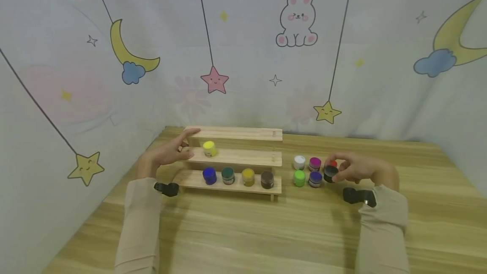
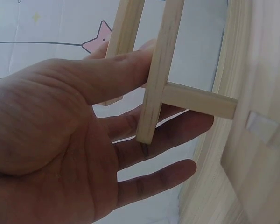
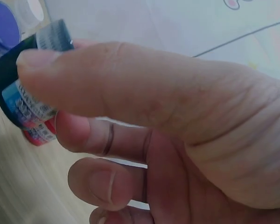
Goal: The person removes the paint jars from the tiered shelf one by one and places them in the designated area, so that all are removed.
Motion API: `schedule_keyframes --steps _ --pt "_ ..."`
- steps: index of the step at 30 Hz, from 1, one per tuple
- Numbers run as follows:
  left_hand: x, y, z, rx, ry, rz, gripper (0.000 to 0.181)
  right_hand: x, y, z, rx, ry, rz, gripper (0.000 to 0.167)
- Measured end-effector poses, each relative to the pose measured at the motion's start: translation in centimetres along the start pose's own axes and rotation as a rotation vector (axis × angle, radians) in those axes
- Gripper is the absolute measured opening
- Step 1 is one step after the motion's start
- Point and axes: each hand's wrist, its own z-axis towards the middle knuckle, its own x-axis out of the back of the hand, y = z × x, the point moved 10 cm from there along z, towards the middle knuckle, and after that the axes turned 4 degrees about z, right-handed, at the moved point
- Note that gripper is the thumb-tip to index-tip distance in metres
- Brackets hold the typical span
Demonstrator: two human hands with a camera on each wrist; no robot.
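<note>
At the left end of a three-tier wooden rack [image 1: 232, 156], my left hand [image 1: 167, 152] grips the frame. The left wrist view shows the thumb against a wooden bar [image 2: 159, 70] and the fingers reaching behind it. My right hand [image 1: 355, 167] pinches a black paint jar [image 1: 330, 175] between thumb and fingers. Its printed label [image 3: 28, 102] shows in the right wrist view. A red jar [image 1: 333, 164] is partly hidden behind that hand. On the rack's middle tier stands a yellow jar [image 1: 209, 149]. The bottom tier holds blue [image 1: 209, 176], dark green [image 1: 228, 176], ochre [image 1: 248, 177] and brown [image 1: 267, 179] jars.
Right of the rack, white [image 1: 299, 163], magenta [image 1: 314, 164], light green [image 1: 299, 178] and purple [image 1: 315, 179] jars stand close together on the wooden table [image 1: 258, 236]. A patterned cloth [image 1: 251, 45] hangs behind and beside the table.
</note>
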Motion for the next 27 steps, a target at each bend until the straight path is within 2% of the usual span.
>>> schedule_keyframes --steps 7,15,22,27 --pt "0.1 -0.1 -0.1 0.012 0.009 0.018 0.074 0.0 1.3 0.0 -0.059 0.002 0.022 0.039" --pt "0.1 0.0 -0.1 0.018 0.01 0.022 0.072 -0.5 2.3 0.2 -0.06 -0.021 0.056 0.036" --pt "0.1 -0.1 -0.1 0.017 0.002 0.006 0.072 -0.5 3.8 0.3 -0.139 0.004 0.111 0.037" --pt "0.0 -0.2 0.0 0.011 0.002 0.01 0.072 -0.2 3.9 0.3 -0.139 0.023 0.1 0.036"
